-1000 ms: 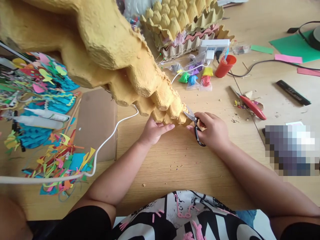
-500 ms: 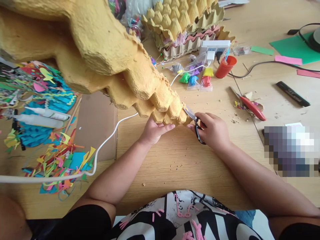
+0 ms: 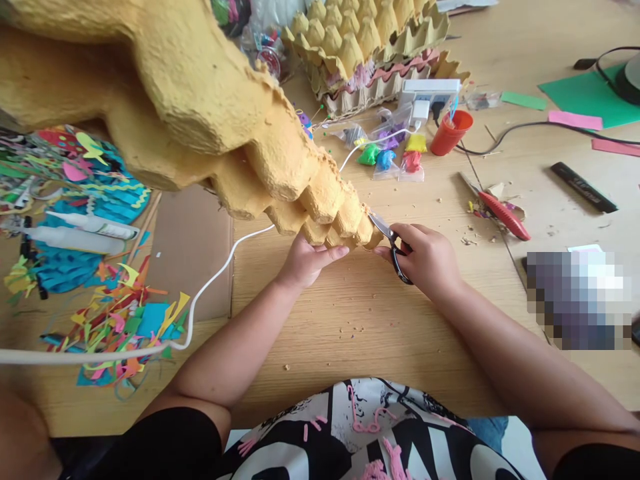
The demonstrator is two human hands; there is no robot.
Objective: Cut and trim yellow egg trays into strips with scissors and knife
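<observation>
A large yellow egg tray [image 3: 220, 127] slants from the upper left down to the middle of the view, its near end just above the table. My left hand [image 3: 313, 260] grips its lower end from beneath, thumb along the underside. My right hand [image 3: 425, 257] is closed round the black handles of the scissors [image 3: 399, 257]. Their metal blades meet the tray's lower right edge, and the tips are partly hidden by it. A rough, torn-looking edge runs along the tray's upper side.
Stacked egg trays [image 3: 370, 40] stand at the back, near a red cup [image 3: 451, 133] and bags of coloured clay [image 3: 387, 157]. A red utility knife [image 3: 504, 215] lies right. Left are glue bottles [image 3: 75, 239], paper scraps [image 3: 120, 320] and a white cable [image 3: 205, 287].
Both hands keep their hold and have hardly moved. The scissor handles have tilted up very slightly, and the view has shifted a little.
</observation>
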